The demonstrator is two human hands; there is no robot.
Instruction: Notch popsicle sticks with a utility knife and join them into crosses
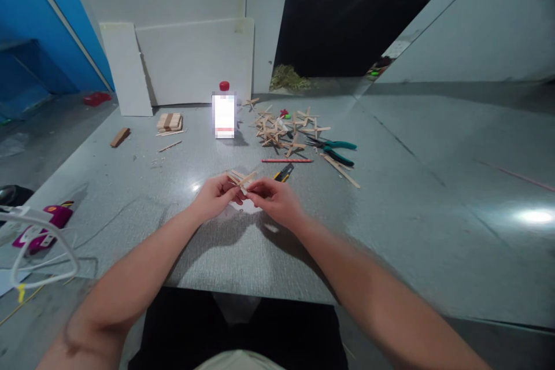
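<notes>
Between my two hands, just above the grey table [208, 260], is a small star-like piece of crossed wooden craft sticks [248, 178]. My left hand [217, 195] pinches it from the left. The fingers of my right hand [274, 198] close on its near right side, and the fingertips partly hide the joint. Just beyond my right hand lies a yellow and black utility knife [284, 173]. A red pencil [287, 161] rests behind the knife. Farther back is a pile of similar crossed-stick pieces [271, 130].
Green-handled pliers [340, 145] lie right of the pile, near loose sticks [342, 172]. A red-capped bottle [224, 115] stands at the back. Left of it are a bundle of craft sticks [170, 122] and a small wooden block [120, 137]. A white cable [43, 283] loops at the left edge.
</notes>
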